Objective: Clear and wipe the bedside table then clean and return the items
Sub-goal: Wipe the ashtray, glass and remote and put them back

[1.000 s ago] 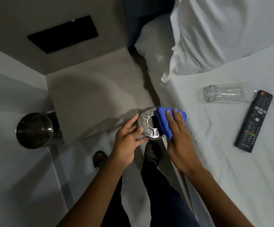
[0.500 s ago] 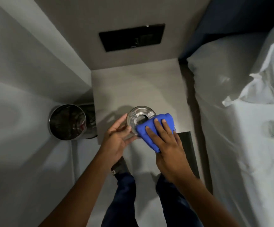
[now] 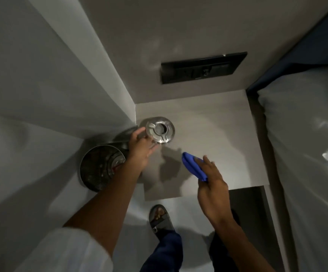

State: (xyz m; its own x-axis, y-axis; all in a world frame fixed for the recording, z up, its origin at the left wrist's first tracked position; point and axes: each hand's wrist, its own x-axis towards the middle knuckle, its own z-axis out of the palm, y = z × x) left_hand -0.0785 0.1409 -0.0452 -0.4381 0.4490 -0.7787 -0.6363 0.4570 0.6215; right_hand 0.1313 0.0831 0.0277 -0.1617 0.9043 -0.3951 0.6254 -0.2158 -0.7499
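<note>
While over the bedside table (image 3: 208, 122), metal ashtray (image 3: 160, 130) pinched in left fingers (image 3: 139, 134), blue cloth (image 3: 193, 168) under curled right fingers (image 3: 208, 167).

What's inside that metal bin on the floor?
The metal bin is open-topped; its perforated wall and shiny reflections show. The left forearm covers part, and blur hides any contents.

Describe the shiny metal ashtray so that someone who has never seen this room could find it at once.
Start at the grey bedside table between the wall and the bed. At its far-left corner, the left hand holds a round steel ashtray. Unlike the taller mesh bin below, it is a flat disc with a central hole.
</note>
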